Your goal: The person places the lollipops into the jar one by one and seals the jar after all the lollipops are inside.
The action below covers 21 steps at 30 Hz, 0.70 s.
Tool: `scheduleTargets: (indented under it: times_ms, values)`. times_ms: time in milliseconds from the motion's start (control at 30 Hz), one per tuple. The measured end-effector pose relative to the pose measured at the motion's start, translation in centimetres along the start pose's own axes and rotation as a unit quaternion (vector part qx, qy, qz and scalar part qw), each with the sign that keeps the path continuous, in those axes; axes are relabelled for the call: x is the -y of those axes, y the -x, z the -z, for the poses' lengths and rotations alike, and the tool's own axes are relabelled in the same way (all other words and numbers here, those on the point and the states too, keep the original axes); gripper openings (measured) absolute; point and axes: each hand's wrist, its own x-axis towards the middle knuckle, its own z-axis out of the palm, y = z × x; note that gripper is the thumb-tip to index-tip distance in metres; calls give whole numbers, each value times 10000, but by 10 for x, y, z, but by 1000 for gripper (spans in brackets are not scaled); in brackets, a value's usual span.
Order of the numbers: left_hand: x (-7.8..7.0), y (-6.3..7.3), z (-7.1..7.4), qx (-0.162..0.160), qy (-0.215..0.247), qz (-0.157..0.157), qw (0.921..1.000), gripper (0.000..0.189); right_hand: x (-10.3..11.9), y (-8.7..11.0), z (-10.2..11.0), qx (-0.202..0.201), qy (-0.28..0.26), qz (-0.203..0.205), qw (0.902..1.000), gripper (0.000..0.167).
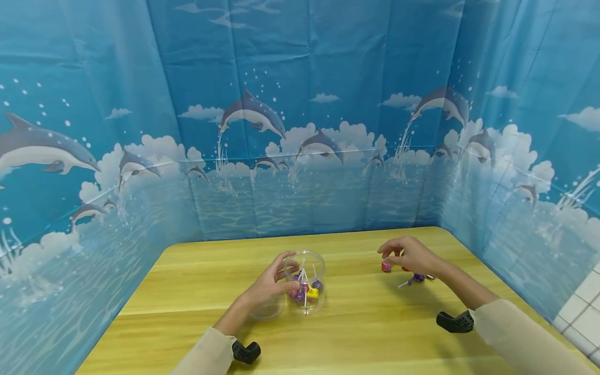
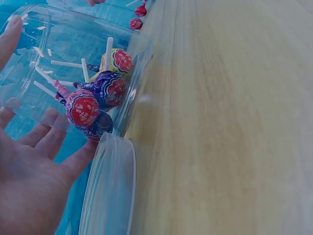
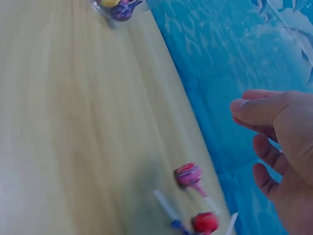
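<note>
Nearest the person's body, below the left grip [image 1: 273,281], are a pale sleeve [image 1: 206,351] and a black wrist camera [image 1: 246,352]; under that same grip a round clear lid [image 1: 267,314] lies on the yellow wood-grain desk [image 1: 197,291], just beside the base of a clear round jar [image 1: 324,269]; the left grip, a bare hand, is curved round the jar's wall near the rim, thumb on the near side and fingers farther back; the jar stands upright, its mouth uncovered, to the right of that palm. Low within the held jar, below the left fingertips, wrapped lollipops crowd together; a pink-and-red lollipop [image 2: 83,110], a purple lollipop [image 2: 112,89] and a yellow lollipop [image 1: 312,293] can be made out, with several white sticks leaning up toward the mouth. Behind both grips hangs a blue dolphin-print curtain [image 1: 281,198]; well to the right of the jar, the right grip [image 1: 409,255] hovers over the desk, fingers loosely bent and unoccupied; beneath its fingertips lies a pink lollipop [image 3: 189,175], and under the palm a red lollipop [image 3: 205,223] and a dark purple lollipop [image 1: 419,277], the last with its white stick pointing toward the left grip; behind the right grip, nearer the body, come a second black wrist camera [image 1: 454,322] and its sleeve; farthest right, white tiles [image 1: 581,307] show beyond the curtain's edge.
</note>
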Motion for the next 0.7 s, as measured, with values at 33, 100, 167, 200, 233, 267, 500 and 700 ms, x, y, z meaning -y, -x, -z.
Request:
scheduleTargets:
  times_ms: [33, 100, 167, 200, 233, 267, 500, 700]
  values:
    - [0, 0, 0, -4, -1, -7, 10000, 75, -3, 2, -1, 28, -21, -31, 10000, 20]
    - [-2, -1, 0, 9, -6, -25, 10000, 74, -10, 7, -5, 71, -51, -132, 9999, 18]
    - [-1, -2, 1, 10, -42, -27, 10000, 74, -16, 11, -9, 145, -85, -282, 9995, 17]
    - [0, -2, 1, 6, -49, -33, 10000, 74, -18, 13, -11, 174, -121, -340, 9992, 16]
    - [0, -2, 2, 4, -56, -44, 10000, 74, -21, 14, -12, 173, -135, -404, 9989, 16]
    - [1, -2, 2, 4, -57, -59, 10000, 74, -24, 16, -14, 165, -149, -440, 9988, 16]
    - [5, -2, 2, 3, -20, -84, 10000, 73, -41, 31, -23, 57, 86, -432, 9990, 13]
    - [4, -1, 0, -34, 66, -46, 10000, 75, -48, 42, -25, 292, 427, -231, 9984, 13]
